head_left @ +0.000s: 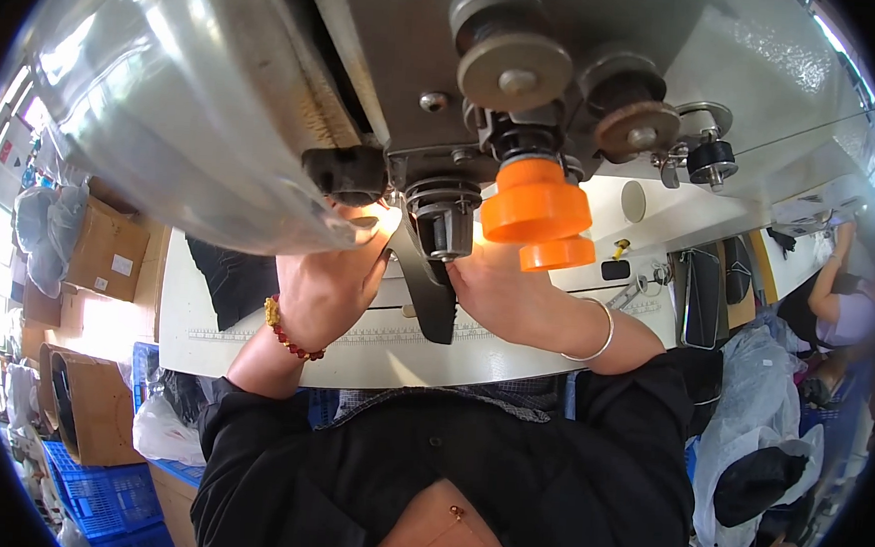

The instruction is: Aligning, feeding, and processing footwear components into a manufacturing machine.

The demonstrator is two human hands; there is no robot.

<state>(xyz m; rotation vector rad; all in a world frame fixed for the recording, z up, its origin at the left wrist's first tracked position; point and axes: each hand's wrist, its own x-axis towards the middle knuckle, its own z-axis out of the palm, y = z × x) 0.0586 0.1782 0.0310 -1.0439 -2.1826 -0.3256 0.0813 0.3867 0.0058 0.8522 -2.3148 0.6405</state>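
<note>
A sewing machine head (427, 122) hangs over both my hands, with an orange knob (537, 204) on its front. Beneath it, a narrow black strip (431, 298) with a toothed right edge comes down between the hands toward me. My left hand (327, 282) lies along the strip's left side, its thumb close to the strip and its fingertips lost in the lamp glare and behind machine parts. On the strip's other side, my right hand (506, 293) sits near its edge; the orange knob and machine parts cover its fingers. Whether either hand grips the strip cannot be seen.
Dark fabric (232, 281) lies on the white table (382, 365) at the left. A ruler scale (243, 335) runs along the tabletop. Cardboard boxes (108, 253) and blue crates (108, 499) stand left; clear plastic bags (751, 393) hang right. Another person's arm (833, 278) shows far right.
</note>
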